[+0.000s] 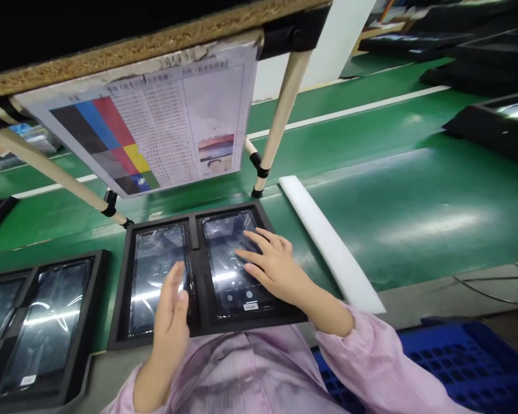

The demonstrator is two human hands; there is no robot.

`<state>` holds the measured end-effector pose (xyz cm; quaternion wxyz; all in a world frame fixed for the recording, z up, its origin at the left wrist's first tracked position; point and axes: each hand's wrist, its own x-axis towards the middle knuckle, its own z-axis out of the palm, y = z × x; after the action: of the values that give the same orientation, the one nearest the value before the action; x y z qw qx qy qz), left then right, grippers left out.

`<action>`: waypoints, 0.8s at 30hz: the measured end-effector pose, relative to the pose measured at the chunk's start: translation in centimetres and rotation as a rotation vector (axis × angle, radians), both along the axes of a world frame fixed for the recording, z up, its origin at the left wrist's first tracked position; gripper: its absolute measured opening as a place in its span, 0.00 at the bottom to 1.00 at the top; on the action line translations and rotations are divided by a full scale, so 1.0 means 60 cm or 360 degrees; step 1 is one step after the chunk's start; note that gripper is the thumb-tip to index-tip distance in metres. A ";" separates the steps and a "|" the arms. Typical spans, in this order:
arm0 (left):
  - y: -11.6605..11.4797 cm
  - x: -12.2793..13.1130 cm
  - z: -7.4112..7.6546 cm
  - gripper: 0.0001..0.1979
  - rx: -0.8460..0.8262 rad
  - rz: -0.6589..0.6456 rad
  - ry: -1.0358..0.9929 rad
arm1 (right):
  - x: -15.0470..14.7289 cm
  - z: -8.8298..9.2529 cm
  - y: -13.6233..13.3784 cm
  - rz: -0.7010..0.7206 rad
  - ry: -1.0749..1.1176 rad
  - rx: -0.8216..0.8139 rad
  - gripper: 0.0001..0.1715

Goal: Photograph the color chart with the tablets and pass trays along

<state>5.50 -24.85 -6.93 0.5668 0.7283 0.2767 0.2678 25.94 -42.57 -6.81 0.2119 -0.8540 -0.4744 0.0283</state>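
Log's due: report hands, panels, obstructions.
Right hand spread over right panel, contact unclear. Left hand over left panel. Both in black tray. Hands partly hide both.

In a black tray (204, 287), a glossy dark panel (155, 253) is lying flat at nine o'clock. A labelled panel (224, 264), equally glossy, is resting at three o'clock.

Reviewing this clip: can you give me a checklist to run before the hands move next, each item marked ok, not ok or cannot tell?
1. Left device within its tray compartment: ok.
2. Right device unobstructed: not ok, right hand over it.
3. Right fingertips touching the screen: cannot tell.
4. Left hand empty: ok, nothing visible in it.
5. White strip apart from tray: ok.
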 end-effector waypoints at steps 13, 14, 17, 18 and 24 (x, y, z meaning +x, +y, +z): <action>0.118 -0.038 0.001 0.19 0.1516 0.0282 0.1278 | -0.004 -0.039 -0.013 -0.0373 -0.0215 0.0383 0.28; 0.118 -0.036 -0.001 0.19 0.1541 0.0267 0.1324 | -0.007 -0.044 -0.017 -0.0407 -0.0242 0.0366 0.27; 0.122 -0.039 -0.011 0.20 0.1607 0.0226 0.1284 | -0.016 -0.055 -0.022 -0.0471 -0.0300 0.0382 0.24; 0.126 -0.043 -0.015 0.20 0.1629 0.0197 0.1219 | -0.017 -0.057 -0.023 -0.0481 -0.0297 0.0411 0.23; 0.142 -0.060 -0.041 0.20 0.1663 0.0005 0.1001 | -0.012 -0.054 -0.022 -0.0509 -0.0247 0.0495 0.23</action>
<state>1.91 -16.32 -9.37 0.0251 0.9539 0.2638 0.1410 25.20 -43.90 -10.07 0.3056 -0.8749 -0.3466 -0.1449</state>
